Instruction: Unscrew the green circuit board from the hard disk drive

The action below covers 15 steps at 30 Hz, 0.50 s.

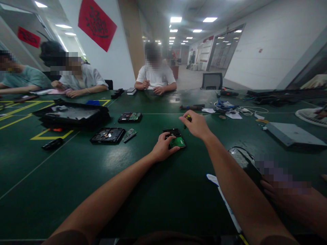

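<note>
On the green table in front of me lies a hard drive with its green circuit board facing up. My left hand is closed around its near left side, thumb and fingers on the edges and board. My right hand grips a screwdriver with a yellow and black handle. The screwdriver points down at the drive's far right edge; I cannot tell whether its tip sits in a screw. Left of my left hand are a loose circuit board, an opened drive casing and another drive.
A black plastic housing stands at the left. Tools, cables and a grey metal box lie to the right. Another person's hand is close to my right forearm. A person sits opposite, with others at the far left.
</note>
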{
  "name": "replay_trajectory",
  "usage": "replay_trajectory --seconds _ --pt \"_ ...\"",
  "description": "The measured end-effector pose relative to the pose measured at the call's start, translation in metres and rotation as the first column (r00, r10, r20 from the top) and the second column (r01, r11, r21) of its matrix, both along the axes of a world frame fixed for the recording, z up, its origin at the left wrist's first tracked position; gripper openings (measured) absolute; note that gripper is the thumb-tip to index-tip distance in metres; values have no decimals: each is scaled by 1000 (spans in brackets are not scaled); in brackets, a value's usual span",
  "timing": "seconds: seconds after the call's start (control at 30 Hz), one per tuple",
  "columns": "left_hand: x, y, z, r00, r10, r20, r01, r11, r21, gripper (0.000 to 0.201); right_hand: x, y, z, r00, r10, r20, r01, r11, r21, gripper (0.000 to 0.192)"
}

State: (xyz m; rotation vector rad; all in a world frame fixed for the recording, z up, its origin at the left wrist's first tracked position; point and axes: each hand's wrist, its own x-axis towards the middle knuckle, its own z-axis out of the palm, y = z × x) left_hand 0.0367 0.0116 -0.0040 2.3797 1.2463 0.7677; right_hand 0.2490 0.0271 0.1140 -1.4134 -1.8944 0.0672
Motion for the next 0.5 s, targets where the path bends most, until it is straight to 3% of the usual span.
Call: replay_trajectory --seconds 0.1,0.27,0.4,0.5 --pt "0 0 0 1000 -2 -4 2 1000 1 60 -1 -3 2 1000 -1 20 2 999 -41 20" --pt "1 0 1 1000 -4 6 4 1000 5 60 0 -5 7 999 27 47 -23 995 -102 33" --pt "0 -1 1 1000 -2 1 2 1000 6 59 0 -4 5 998 25 65 -20 996 -83 28" --pt "0 -1 1 1000 0 -2 0 1000 -6 60 0 0 1 994 -45 95 50 997 -53 24"
